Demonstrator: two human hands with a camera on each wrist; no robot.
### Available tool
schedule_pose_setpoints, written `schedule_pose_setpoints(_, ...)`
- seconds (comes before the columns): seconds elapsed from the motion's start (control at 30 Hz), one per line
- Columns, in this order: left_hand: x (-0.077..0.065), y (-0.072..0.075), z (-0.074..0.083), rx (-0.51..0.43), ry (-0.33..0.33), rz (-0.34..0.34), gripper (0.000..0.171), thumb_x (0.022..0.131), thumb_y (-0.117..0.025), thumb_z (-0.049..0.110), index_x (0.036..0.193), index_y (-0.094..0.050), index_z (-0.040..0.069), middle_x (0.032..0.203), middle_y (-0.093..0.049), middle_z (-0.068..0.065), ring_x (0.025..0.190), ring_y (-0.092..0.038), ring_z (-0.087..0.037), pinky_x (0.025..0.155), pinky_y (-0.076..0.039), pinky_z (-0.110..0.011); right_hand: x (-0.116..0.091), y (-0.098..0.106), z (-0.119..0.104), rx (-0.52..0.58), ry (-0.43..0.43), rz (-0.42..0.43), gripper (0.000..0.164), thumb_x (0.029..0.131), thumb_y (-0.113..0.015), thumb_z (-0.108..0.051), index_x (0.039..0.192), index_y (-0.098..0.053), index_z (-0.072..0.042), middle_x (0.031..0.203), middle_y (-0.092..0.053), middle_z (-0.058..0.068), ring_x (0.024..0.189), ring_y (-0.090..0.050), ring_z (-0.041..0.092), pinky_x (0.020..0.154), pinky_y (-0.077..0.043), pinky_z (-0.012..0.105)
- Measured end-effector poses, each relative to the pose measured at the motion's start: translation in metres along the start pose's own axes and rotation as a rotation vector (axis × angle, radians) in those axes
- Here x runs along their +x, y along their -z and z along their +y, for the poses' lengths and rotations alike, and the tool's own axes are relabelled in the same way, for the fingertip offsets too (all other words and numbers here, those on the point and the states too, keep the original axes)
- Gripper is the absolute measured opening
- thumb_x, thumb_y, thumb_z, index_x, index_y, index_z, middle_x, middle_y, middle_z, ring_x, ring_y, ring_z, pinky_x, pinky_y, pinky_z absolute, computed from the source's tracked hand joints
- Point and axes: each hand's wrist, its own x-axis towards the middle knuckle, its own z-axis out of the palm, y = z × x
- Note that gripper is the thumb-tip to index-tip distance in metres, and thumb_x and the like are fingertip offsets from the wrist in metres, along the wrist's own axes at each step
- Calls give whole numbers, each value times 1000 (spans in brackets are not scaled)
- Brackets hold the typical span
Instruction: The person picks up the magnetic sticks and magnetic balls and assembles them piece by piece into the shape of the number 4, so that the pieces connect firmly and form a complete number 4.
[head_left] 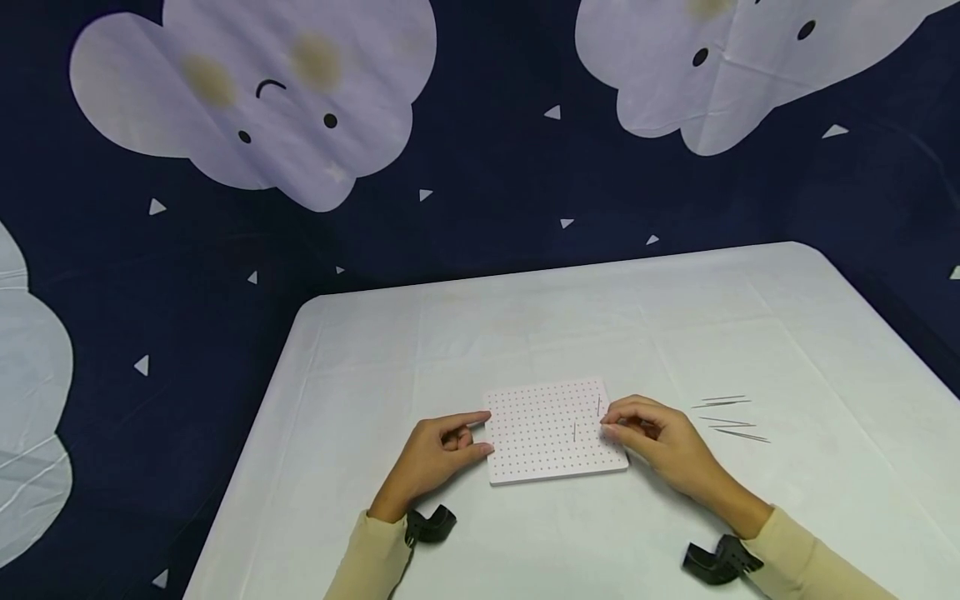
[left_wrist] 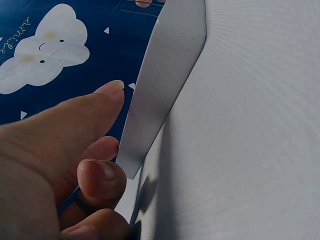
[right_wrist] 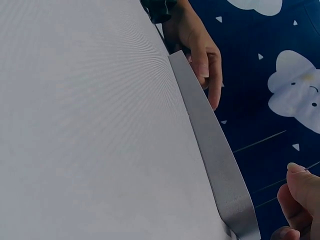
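Note:
A white pegboard (head_left: 540,433) with rows of small holes lies flat on the table. Two thin needle-like sticks stand upright in its right part, the nearer stick (head_left: 575,432) and the farther stick (head_left: 598,406). At the board's left edge, my left hand (head_left: 431,454) touches it with extended index finger and thumb; the other fingers are bent. Over the right edge, my right hand (head_left: 660,433) pinches another thin stick (right_wrist: 270,186) between thumb and fingertips. That stick hardly shows in the head view, and whether its lower end sits in a hole cannot be told.
Several loose thin sticks (head_left: 723,422) lie on the white table (head_left: 525,333), to the right of the board. Black wrist mounts (head_left: 431,525) are worn at both wrists. A dark blue cloth (head_left: 487,150) with clouds hangs behind the table.

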Motion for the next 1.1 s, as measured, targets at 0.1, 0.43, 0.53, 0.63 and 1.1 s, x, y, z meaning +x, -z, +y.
schedule_pose_setpoints(0.1, 2, -1, -7, 7, 9, -3, 43, 88, -82, 11, 129, -70, 5, 69, -50, 1, 53, -29, 0, 59, -32, -19, 0, 0, 0, -5, 2, 3, 13, 92, -76, -7, 100, -77, -17, 110, -69, 2, 90, -63, 12, 70, -52, 21)
schedule_pose_setpoints(0.43, 7, -3, -36, 19, 3, -10, 44, 86, -85, 24, 129, -72, 22, 69, -51, 6, 53, -32, -2, 60, -35, -20, 1, -2, 1, -9, 31, 3, 13, 92, -76, -5, 101, -77, -14, 109, -69, 3, 90, -63, 12, 70, -51, 20)
schedule_pose_setpoints(0.53, 6, -2, -36, 14, -9, -18, 45, 86, -85, 26, 129, -72, 23, 69, -51, 6, 54, -32, -2, 61, -37, -20, 1, -1, 0, -21, 23, 8, 12, 92, -76, -7, 101, -77, -15, 109, -69, 1, 90, -62, 12, 70, -51, 21)
schedule_pose_setpoints(0.63, 6, -1, -35, 14, -14, -26, 45, 87, -85, 29, 130, -71, 23, 69, -51, 7, 55, -33, -3, 62, -38, -20, 1, -1, -1, -33, 18, 13, 12, 92, -76, -7, 101, -77, -17, 109, -69, 1, 89, -62, 12, 70, -51, 20)
schedule_pose_setpoints(1.1, 6, -1, -35, 23, -19, -30, 46, 86, -85, 28, 130, -71, 21, 68, -50, 10, 55, -33, -4, 63, -39, -20, 1, -1, 0, -67, 25, 35, 15, 92, -77, -7, 100, -77, -20, 107, -69, -2, 80, -58, 12, 64, -47, 22)
